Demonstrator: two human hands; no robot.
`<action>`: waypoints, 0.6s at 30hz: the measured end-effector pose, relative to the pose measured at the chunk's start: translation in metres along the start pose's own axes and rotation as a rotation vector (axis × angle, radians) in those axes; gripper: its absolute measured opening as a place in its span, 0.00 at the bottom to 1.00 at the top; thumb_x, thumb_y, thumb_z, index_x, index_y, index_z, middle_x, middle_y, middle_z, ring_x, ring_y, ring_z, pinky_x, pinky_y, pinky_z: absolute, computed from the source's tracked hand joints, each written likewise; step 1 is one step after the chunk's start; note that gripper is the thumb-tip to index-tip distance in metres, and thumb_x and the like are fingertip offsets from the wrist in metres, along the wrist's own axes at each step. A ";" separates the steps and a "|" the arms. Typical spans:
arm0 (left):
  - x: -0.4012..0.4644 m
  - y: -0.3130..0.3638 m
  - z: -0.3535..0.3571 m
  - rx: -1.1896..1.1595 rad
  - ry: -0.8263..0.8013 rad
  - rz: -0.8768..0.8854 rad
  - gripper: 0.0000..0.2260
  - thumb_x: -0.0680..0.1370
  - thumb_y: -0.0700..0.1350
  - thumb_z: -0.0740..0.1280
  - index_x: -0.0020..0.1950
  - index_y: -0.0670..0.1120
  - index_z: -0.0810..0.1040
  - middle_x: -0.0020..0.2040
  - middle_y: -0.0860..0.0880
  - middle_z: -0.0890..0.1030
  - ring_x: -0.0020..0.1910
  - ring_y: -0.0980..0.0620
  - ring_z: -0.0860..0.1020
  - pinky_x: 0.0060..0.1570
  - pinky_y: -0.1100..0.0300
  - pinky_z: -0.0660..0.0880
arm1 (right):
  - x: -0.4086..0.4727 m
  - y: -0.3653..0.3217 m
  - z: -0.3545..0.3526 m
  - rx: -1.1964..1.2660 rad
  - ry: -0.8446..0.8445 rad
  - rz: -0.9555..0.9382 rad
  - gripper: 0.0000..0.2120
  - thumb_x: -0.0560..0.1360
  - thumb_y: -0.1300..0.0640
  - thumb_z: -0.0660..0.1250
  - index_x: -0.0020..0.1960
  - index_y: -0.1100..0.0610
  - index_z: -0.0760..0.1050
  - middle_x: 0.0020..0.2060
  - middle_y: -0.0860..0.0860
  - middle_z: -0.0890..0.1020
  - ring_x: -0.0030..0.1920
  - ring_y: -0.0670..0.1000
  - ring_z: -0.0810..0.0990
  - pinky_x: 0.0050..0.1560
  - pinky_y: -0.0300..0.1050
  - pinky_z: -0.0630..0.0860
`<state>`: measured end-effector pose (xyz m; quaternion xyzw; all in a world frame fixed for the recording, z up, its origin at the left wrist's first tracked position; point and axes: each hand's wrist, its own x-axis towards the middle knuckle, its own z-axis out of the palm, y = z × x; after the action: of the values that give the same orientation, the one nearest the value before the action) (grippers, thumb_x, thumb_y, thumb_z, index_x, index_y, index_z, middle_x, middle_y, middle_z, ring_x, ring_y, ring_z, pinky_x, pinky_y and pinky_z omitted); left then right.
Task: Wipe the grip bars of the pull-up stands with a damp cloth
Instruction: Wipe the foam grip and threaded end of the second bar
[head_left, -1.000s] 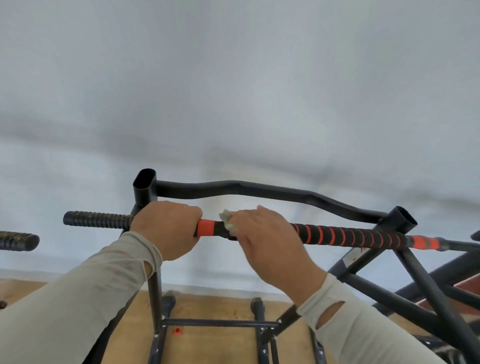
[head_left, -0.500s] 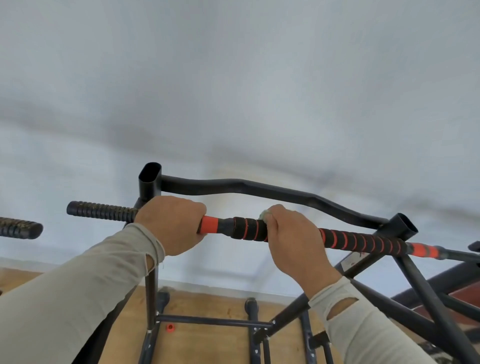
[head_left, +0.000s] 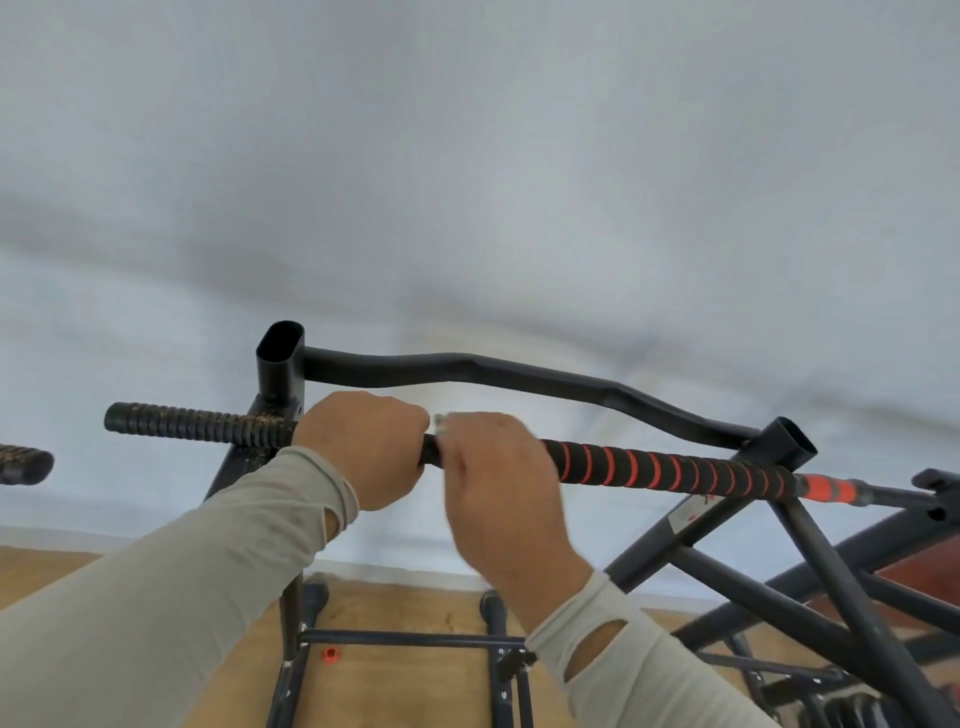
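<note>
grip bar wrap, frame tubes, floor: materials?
Grip bar: looks like soft black foam or rubber sleeve with an orange spiral stripe, matte. Ribbed end grip: likely moulded rubber, ridged, speckled with tan wear. Frame tubes: painted steel by the look, matte black, open hollow ends. Floor: wood-look boards, maybe laminate.

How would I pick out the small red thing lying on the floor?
Start at the black pull-up stand and follow its left upright down to the wooden floor. Beside its foot, below the crossbar, lies a red cap, the only loose bright piece there.
</note>
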<state>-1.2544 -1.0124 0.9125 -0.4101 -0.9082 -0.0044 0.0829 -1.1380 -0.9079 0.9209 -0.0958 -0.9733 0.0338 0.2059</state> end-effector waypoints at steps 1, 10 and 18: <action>0.000 0.000 0.001 0.004 0.007 0.004 0.09 0.81 0.54 0.57 0.45 0.53 0.73 0.34 0.55 0.74 0.35 0.51 0.75 0.37 0.57 0.71 | -0.004 -0.001 0.003 0.044 0.010 -0.057 0.06 0.78 0.61 0.65 0.51 0.55 0.81 0.45 0.50 0.83 0.48 0.53 0.81 0.52 0.51 0.79; 0.001 -0.002 0.001 -0.019 -0.053 0.027 0.05 0.80 0.53 0.59 0.47 0.54 0.70 0.33 0.54 0.70 0.35 0.52 0.76 0.41 0.58 0.75 | -0.002 0.072 -0.049 -0.415 -0.223 0.055 0.10 0.72 0.55 0.75 0.50 0.49 0.77 0.36 0.47 0.80 0.38 0.50 0.77 0.46 0.46 0.79; -0.003 -0.001 -0.005 0.008 -0.039 0.020 0.06 0.80 0.51 0.57 0.45 0.53 0.71 0.35 0.54 0.73 0.35 0.51 0.74 0.37 0.58 0.68 | -0.013 -0.019 -0.011 0.092 0.097 -0.056 0.05 0.73 0.60 0.76 0.46 0.53 0.80 0.35 0.50 0.82 0.37 0.53 0.83 0.40 0.49 0.82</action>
<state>-1.2526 -1.0153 0.9169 -0.4190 -0.9055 0.0082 0.0670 -1.1254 -0.9290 0.9274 -0.0605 -0.9619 0.0682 0.2579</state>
